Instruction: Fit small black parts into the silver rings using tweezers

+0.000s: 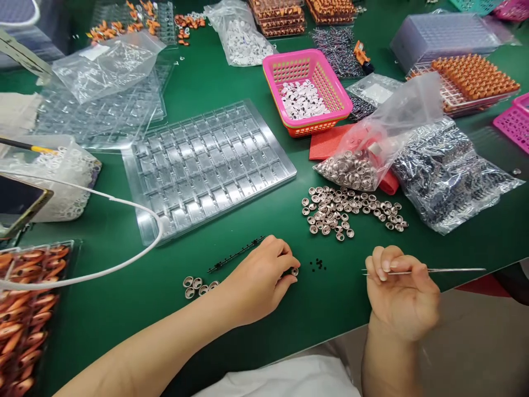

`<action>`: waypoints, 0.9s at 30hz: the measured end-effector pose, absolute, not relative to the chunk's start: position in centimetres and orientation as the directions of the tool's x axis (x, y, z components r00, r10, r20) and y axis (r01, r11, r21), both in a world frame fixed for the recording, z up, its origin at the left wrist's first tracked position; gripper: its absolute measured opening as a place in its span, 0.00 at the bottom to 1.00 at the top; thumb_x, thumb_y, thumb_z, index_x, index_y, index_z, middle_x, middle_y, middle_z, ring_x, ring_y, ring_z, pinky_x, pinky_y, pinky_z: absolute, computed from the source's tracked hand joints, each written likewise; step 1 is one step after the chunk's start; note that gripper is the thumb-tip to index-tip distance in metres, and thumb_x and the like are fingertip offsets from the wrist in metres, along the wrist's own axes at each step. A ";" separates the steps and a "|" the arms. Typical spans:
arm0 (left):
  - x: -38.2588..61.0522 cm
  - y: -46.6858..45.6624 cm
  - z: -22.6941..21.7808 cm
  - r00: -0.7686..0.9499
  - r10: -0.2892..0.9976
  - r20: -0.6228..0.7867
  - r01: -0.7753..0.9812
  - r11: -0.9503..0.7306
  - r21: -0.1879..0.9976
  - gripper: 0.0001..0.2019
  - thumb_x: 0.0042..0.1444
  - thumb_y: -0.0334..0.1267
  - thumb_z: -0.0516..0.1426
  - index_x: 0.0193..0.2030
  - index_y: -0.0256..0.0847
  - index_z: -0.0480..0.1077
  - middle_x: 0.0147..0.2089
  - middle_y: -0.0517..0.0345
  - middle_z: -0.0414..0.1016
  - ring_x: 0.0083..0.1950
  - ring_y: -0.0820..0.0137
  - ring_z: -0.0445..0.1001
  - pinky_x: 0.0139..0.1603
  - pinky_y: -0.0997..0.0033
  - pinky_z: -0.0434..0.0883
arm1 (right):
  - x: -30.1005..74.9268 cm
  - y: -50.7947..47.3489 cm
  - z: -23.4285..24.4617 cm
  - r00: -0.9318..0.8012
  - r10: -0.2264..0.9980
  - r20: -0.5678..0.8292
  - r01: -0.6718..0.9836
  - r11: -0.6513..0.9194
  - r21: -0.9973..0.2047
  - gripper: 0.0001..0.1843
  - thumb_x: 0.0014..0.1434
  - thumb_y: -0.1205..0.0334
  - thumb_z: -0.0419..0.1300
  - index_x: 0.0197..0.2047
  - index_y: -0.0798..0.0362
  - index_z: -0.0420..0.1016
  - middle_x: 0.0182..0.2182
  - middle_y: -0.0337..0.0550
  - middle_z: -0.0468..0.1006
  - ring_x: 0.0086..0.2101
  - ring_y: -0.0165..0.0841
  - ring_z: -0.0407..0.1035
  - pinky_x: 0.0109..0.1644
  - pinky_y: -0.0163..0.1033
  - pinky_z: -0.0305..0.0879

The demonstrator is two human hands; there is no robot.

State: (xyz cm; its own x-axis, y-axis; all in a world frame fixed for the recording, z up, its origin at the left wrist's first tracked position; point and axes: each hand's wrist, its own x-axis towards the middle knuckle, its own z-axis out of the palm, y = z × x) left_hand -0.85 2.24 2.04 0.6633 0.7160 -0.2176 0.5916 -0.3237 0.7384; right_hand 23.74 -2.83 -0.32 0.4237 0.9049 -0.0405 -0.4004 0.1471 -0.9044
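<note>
My left hand (258,278) rests on the green mat, fingers pinched round a small silver metal ring (294,271). A thin black strip (235,255) lies just behind it, and several silver rings (197,285) sit to its left. A few tiny black beads (317,265) lie between my hands. My right hand (399,295) is closed round slim metal tweezers (446,270), which point right along the table's front edge. A loose heap of silver rings (347,209) lies beyond both hands.
A clear compartment tray (206,165) lies behind my left hand. A pink basket (308,88) holds white parts. An open bag of rings (363,160) and a bag of dark parts (450,176) sit at right. A tray of orange parts (25,314) and a white cable (103,270) lie at left.
</note>
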 end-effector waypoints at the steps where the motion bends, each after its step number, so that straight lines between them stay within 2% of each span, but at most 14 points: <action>1: -0.9 2.2 2.3 0.666 0.707 -0.238 0.607 -0.327 0.724 0.09 0.63 0.28 0.57 0.47 0.37 0.75 0.46 0.49 0.72 0.48 0.61 0.69 0.46 0.60 0.72 | 23.8 -2.9 -0.4 0.421 0.906 -0.035 -0.398 0.150 -0.905 0.15 0.61 0.51 0.61 0.28 0.50 0.80 0.24 0.39 0.64 0.25 0.29 0.58 0.27 0.37 0.51; 5: -1.2 2.2 3.5 0.678 0.658 -0.327 0.667 -0.365 0.650 0.10 0.61 0.27 0.59 0.49 0.39 0.75 0.47 0.50 0.74 0.49 0.60 0.69 0.47 0.60 0.72 | 23.9 -2.9 -0.7 0.401 0.916 -0.006 -0.401 0.169 -0.900 0.15 0.61 0.52 0.61 0.29 0.51 0.80 0.25 0.40 0.66 0.25 0.29 0.59 0.27 0.37 0.53; 8: -1.7 2.2 4.1 0.687 0.626 -0.369 0.693 -0.411 0.592 0.11 0.60 0.31 0.62 0.50 0.41 0.75 0.47 0.52 0.74 0.47 0.60 0.70 0.47 0.58 0.71 | 24.0 -3.0 -0.9 0.390 0.921 0.009 -0.413 0.183 -0.892 0.14 0.61 0.53 0.60 0.29 0.52 0.80 0.25 0.40 0.67 0.26 0.29 0.60 0.27 0.37 0.53; 12: -2.0 2.1 4.4 0.678 0.632 -0.376 0.717 -0.453 0.530 0.04 0.62 0.32 0.61 0.43 0.41 0.77 0.43 0.55 0.75 0.45 0.61 0.70 0.46 0.59 0.70 | 23.9 -3.0 -0.9 0.386 0.922 0.020 -0.427 0.198 -0.882 0.15 0.62 0.54 0.60 0.29 0.53 0.80 0.24 0.40 0.66 0.26 0.29 0.61 0.27 0.37 0.54; 18: -2.6 2.3 5.6 0.691 0.572 -0.442 0.721 -0.499 0.481 0.04 0.59 0.31 0.64 0.41 0.42 0.78 0.40 0.56 0.76 0.43 0.61 0.73 0.45 0.59 0.70 | 23.7 -3.0 -0.8 0.363 0.932 0.009 -0.439 0.180 -0.880 0.15 0.62 0.54 0.59 0.29 0.52 0.80 0.23 0.40 0.66 0.26 0.30 0.61 0.27 0.37 0.54; 22: -2.7 2.3 6.0 0.663 0.644 -0.382 0.741 -0.495 0.454 0.07 0.65 0.31 0.58 0.45 0.41 0.77 0.42 0.52 0.78 0.44 0.60 0.75 0.45 0.59 0.70 | 23.8 -3.0 -0.9 0.358 0.933 0.015 -0.444 0.185 -0.877 0.15 0.62 0.53 0.60 0.30 0.52 0.80 0.23 0.40 0.66 0.27 0.30 0.61 0.28 0.37 0.54; 27: -0.5 3.3 4.4 0.662 0.722 -0.202 0.716 -0.530 0.455 0.10 0.67 0.29 0.53 0.50 0.38 0.74 0.45 0.49 0.78 0.46 0.59 0.76 0.45 0.59 0.73 | 23.8 -2.9 -1.0 0.344 0.939 0.015 -0.448 0.178 -0.876 0.16 0.63 0.53 0.58 0.30 0.51 0.81 0.24 0.40 0.66 0.26 0.31 0.61 0.27 0.38 0.53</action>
State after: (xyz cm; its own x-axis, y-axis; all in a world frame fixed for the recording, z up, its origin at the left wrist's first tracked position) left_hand -0.51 3.29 4.40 0.6622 0.7216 -0.2020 0.7160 -0.5297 0.4548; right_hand 23.82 -2.93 -1.02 0.3441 0.9388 0.0150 -0.4483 0.1783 -0.8759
